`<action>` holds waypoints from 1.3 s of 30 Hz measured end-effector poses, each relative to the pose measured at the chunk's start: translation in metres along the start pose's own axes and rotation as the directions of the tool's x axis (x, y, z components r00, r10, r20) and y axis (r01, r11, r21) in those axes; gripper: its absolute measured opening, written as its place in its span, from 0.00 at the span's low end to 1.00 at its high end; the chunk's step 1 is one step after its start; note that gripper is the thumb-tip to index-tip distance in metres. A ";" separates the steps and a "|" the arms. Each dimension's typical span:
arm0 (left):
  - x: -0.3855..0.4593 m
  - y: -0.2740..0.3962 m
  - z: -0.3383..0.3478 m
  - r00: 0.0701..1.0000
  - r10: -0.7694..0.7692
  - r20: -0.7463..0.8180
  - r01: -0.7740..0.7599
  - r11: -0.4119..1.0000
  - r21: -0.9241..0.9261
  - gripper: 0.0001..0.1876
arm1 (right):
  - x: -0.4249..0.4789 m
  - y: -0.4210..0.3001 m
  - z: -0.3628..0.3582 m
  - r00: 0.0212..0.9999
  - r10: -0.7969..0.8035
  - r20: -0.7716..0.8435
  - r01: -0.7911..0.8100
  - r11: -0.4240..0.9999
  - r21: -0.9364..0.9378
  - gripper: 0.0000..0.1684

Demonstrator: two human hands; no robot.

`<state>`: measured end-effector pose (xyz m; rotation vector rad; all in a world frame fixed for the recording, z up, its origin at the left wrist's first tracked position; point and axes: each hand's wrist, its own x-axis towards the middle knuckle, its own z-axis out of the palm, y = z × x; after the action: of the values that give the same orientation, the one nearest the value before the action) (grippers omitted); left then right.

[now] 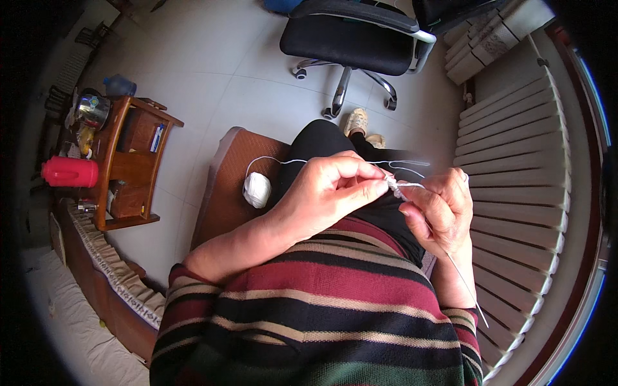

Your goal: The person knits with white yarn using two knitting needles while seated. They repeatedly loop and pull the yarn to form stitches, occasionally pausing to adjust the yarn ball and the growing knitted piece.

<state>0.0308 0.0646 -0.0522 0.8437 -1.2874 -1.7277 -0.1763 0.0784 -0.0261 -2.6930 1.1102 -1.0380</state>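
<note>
Above my lap, my left hand (333, 188) pinches a small piece of white knitting (395, 186) between thumb and fingers, at its left end. My right hand (437, 207) is closed around a thin knitting needle (466, 280), whose free end sticks out below the palm towards the lower right. White yarn runs from the stitches to the right fingers. A ball of white yarn (257, 190) rests on the brown seat beside my left thigh, and its strand passes over my legs to the hands. Fingers hide much of the needlework.
A black office chair (347, 43) on chrome legs stands ahead. Along the right wall is a white radiator (512, 159). At the left, a wooden side table (130, 161) bears a red thermos jug (70, 172) and a metal pot (93, 110). The brown seat mat (236, 144) lies under me.
</note>
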 end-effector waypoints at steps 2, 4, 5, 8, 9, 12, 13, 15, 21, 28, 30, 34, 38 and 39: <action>0.001 -0.005 -0.001 0.997 0.075 -0.014 -0.074 0.994 0.083 0.06 | 0.001 0.001 0.001 1.000 0.008 0.017 -0.008 1.000 -0.008 0.19; 0.000 -0.007 -0.002 0.986 0.167 -0.013 -0.161 0.963 0.216 0.07 | 0.004 0.000 0.003 0.998 0.053 0.041 -0.054 0.999 0.007 0.22; 0.000 -0.008 -0.001 0.985 0.175 -0.003 -0.169 0.953 0.251 0.06 | 0.007 -0.003 0.004 0.994 0.095 0.059 -0.096 0.995 0.025 0.25; -0.002 -0.009 0.005 0.969 0.242 -0.042 -0.222 0.936 0.273 0.06 | 0.014 -0.002 0.007 0.981 0.148 0.127 -0.164 0.978 0.129 0.35; -0.002 -0.007 0.005 0.970 0.242 -0.031 -0.223 0.930 0.291 0.06 | 0.016 0.000 0.008 0.976 0.157 0.149 -0.181 0.969 0.169 0.38; -0.002 -0.005 0.006 0.966 0.258 -0.013 -0.240 0.916 0.323 0.06 | 0.022 0.010 0.015 0.976 0.078 0.202 -0.122 0.969 0.214 0.42; -0.001 -0.006 0.007 0.961 0.276 -0.015 -0.257 0.913 0.318 0.06 | 0.025 0.013 0.017 0.973 0.042 0.225 -0.098 0.965 0.242 0.42; -0.001 -0.008 0.005 0.956 0.293 -0.017 -0.274 0.911 0.308 0.07 | 0.026 0.014 0.021 0.988 -0.011 0.154 -0.025 0.974 0.226 0.43; -0.003 0.000 -0.008 0.991 0.134 0.000 -0.130 0.960 0.249 0.07 | 0.014 0.012 0.008 0.997 -0.011 -0.081 0.016 0.998 0.056 0.35; -0.003 0.014 -0.010 0.979 -0.200 0.036 0.204 0.959 -0.197 0.10 | -0.002 0.022 0.005 0.998 0.061 -0.024 -0.048 0.928 0.369 0.18; -0.003 0.012 -0.011 0.980 -0.198 0.034 0.200 0.957 -0.209 0.10 | -0.001 0.022 0.005 0.997 0.081 -0.011 -0.070 0.914 0.399 0.17; -0.002 0.015 -0.011 0.985 -0.167 0.032 0.170 0.968 -0.186 0.10 | 0.000 0.020 0.006 0.993 0.116 -0.015 -0.098 0.899 0.427 0.15; -0.002 0.016 -0.008 0.986 -0.166 -0.008 0.160 0.959 -0.232 0.09 | 0.001 0.017 0.001 0.998 0.040 -0.040 -0.028 0.964 0.264 0.15; -0.002 0.015 -0.007 0.987 -0.161 -0.021 0.151 0.958 -0.242 0.08 | 0.001 0.014 -0.002 0.998 0.033 -0.044 -0.023 0.977 0.212 0.15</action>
<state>0.0405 0.0608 -0.0391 0.8514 -0.9809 -1.9344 -0.1855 0.0674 -0.0284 -2.4926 0.9803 -1.1498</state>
